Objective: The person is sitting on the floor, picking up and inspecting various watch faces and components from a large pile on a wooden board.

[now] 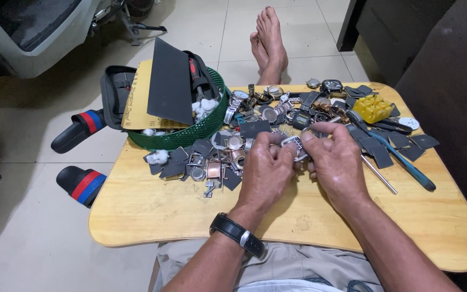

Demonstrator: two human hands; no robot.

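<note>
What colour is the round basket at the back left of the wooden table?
Green, a mesh basket, clearest in the head view.

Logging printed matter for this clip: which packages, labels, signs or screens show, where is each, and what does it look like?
Sandpaper sheet: in the green basket, tan backing with dark print, leaning behind a dark grey sheet.
Digital watch screens: in the pile on the wooden table, small grey rectangles in dark cases.
White dial disc: right of the pile, round, marks too small to tell.
</note>
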